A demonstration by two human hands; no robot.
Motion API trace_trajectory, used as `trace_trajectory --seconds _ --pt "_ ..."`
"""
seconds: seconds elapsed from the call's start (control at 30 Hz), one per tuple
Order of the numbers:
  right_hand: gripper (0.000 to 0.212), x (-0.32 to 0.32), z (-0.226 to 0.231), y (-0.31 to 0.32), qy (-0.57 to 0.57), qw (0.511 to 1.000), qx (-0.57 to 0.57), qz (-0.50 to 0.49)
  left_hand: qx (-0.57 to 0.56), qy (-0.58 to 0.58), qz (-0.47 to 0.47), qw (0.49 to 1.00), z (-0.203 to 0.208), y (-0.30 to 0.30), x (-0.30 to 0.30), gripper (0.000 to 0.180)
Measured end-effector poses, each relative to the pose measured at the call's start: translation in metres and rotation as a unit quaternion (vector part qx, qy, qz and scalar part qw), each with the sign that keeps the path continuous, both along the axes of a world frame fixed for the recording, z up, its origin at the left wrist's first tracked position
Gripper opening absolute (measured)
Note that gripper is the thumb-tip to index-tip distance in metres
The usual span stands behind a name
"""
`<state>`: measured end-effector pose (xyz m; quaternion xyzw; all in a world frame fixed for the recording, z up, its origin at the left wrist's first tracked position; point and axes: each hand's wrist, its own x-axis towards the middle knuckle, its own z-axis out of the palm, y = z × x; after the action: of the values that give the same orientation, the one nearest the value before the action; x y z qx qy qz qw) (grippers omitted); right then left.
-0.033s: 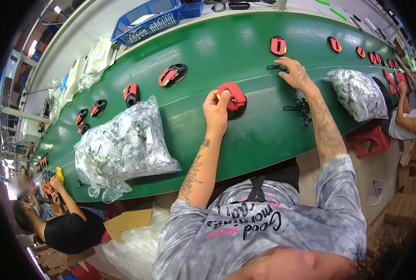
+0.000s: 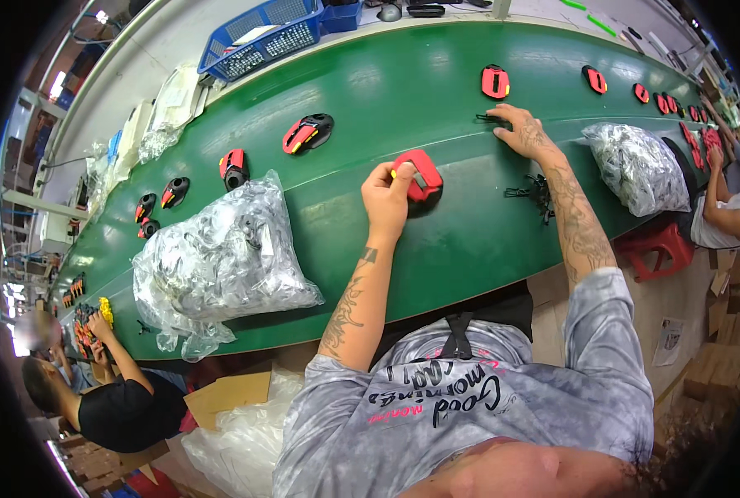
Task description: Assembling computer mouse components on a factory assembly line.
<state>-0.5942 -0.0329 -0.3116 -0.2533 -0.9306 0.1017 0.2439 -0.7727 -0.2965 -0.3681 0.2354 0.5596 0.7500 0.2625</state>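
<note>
My left hand (image 2: pixel 386 195) grips a red oval plastic piece with an open middle (image 2: pixel 424 173), a yellow patch on its edge and a black part below it. Thumb and fingers close on its left side, and it is held over the green table (image 2: pixel 461 241). Farther right, my right hand (image 2: pixel 523 131) stretches over a small black clip-like part (image 2: pixel 488 117), fingertips at it, thumb apart. Whether they touch it I cannot tell. Several more small black parts (image 2: pixel 542 197) lie in a pile beside my right forearm.
Red-and-black pieces (image 2: pixel 307 134) are spaced along the table, with another (image 2: pixel 495 81) beyond my right hand. Clear bags of parts stand at left (image 2: pixel 229 257) and right (image 2: pixel 635 170). A blue basket (image 2: pixel 262 37) sits at the back. Co-workers sit at both ends; a red stool (image 2: pixel 656 249) stands right.
My left hand has shifted slightly right and down with the red piece. My right hand has come down a little, its fingertips now over the small black part.
</note>
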Motion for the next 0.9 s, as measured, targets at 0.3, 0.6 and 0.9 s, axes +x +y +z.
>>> trace_trajectory --seconds 0.3,0.6,0.9 --pt "0.025 -0.034 -0.032 0.019 0.052 0.999 0.001 -0.013 -0.021 0.004 -0.138 0.990 0.008 -0.014 -0.019 0.070" --pt "0.026 -0.021 0.055 -0.140 -0.039 0.888 -0.435 0.146 0.055 -0.204 -0.203 0.956 0.021 -0.011 -0.005 0.058" --pt "0.025 -0.053 0.087 -0.136 -0.281 0.932 -0.216 0.075 0.018 -0.152 -0.260 0.953 0.018 -0.014 -0.003 0.064"
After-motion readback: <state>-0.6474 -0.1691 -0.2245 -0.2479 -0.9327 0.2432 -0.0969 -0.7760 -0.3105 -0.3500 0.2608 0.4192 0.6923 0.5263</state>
